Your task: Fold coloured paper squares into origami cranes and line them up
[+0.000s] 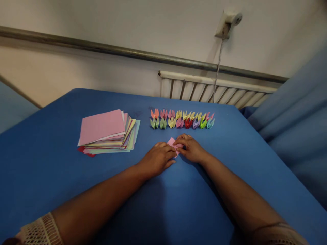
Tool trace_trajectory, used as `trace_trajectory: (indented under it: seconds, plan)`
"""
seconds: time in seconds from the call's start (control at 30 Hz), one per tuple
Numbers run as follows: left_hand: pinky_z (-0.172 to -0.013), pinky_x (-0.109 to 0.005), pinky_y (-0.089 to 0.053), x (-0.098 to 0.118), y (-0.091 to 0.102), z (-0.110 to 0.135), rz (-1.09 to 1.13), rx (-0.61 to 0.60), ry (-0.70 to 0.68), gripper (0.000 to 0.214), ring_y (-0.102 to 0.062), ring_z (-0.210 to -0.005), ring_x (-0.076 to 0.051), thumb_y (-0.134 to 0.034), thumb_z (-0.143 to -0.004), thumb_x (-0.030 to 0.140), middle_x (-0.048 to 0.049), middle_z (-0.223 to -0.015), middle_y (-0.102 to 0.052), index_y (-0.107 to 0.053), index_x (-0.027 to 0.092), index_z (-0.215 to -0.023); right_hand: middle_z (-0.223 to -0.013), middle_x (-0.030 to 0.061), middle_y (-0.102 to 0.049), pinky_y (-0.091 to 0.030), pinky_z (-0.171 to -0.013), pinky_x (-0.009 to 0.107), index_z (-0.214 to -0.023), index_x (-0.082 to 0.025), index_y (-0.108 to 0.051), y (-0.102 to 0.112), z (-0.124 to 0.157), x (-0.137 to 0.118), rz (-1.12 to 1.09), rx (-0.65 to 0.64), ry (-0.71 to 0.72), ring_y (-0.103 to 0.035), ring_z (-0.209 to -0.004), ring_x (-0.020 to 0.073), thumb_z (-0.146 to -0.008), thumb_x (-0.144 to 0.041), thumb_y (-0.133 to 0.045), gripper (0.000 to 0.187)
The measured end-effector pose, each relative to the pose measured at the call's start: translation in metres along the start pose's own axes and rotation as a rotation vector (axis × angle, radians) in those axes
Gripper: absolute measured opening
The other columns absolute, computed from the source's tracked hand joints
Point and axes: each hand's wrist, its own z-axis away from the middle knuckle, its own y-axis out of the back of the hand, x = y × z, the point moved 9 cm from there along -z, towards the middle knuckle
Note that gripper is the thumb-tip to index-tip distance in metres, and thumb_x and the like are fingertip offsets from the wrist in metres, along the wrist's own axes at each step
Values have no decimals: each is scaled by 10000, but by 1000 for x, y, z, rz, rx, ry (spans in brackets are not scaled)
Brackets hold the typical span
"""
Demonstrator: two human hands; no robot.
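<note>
A small pink square of folded origami paper [171, 141] lies on the blue table, turned with one corner pointing away from me. My left hand [159, 158] rests flat over its left side, fingers stretched out across the paper. From the right, my right hand [190, 148] pinches the paper's right part between thumb and fingers. The fingers hide much of the sheet, so its exact folds cannot be made out. Just beyond my hands stand two rows of small folded paper cranes [188, 123] in several colours.
To the left sits a thick, uneven stack of coloured paper [103, 127], pink on top. The blue table [114, 98] reaches back to a wall with a metal rail [138, 53] and a white radiator [204, 79]. A cord hangs from a wall socket [226, 25]. Blue curtain [301, 112] borders the right side.
</note>
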Motion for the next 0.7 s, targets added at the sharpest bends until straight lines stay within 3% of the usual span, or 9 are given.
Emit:
trace_trajectory:
  seconds: [0.13,0.3,0.57,0.7]
  plan:
    - [-907,-388,-364,0,-1,-2,-68,-6,14,224,-530,-993,-223,-484,-926,294,-62,-1061,-662,-649,189,-1037,-914,44,-587,-432,-816,311,-1002,-188,-649,0,1,2,10,-9,-80,-542,-885,165,-828,-179,-602,181]
    - [-850,-387,-373,-12,11,-1,-148,2,80,193,-531,-900,-222,-474,-907,223,-73,-937,-662,-656,175,-950,-828,26,-588,-435,-715,272,-890,-178,-645,-4,3,1,-5,-80,-165,-548,-747,133,-841,-211,-592,80]
    - [-882,-393,-381,-46,18,7,-132,30,214,243,-551,-940,-225,-505,-808,102,-61,-987,-684,-660,181,-977,-934,41,-582,-451,-766,272,-1081,-198,-645,-8,7,-23,-47,-179,-53,-571,-805,136,-824,-230,-619,261]
    - [-898,-378,-388,-41,17,9,-34,55,208,284,-558,-974,-212,-495,-799,94,-40,-1059,-681,-654,193,-1012,-913,31,-573,-451,-743,270,-1098,-206,-643,-12,8,-22,-69,-208,-54,-559,-779,133,-809,-219,-635,290]
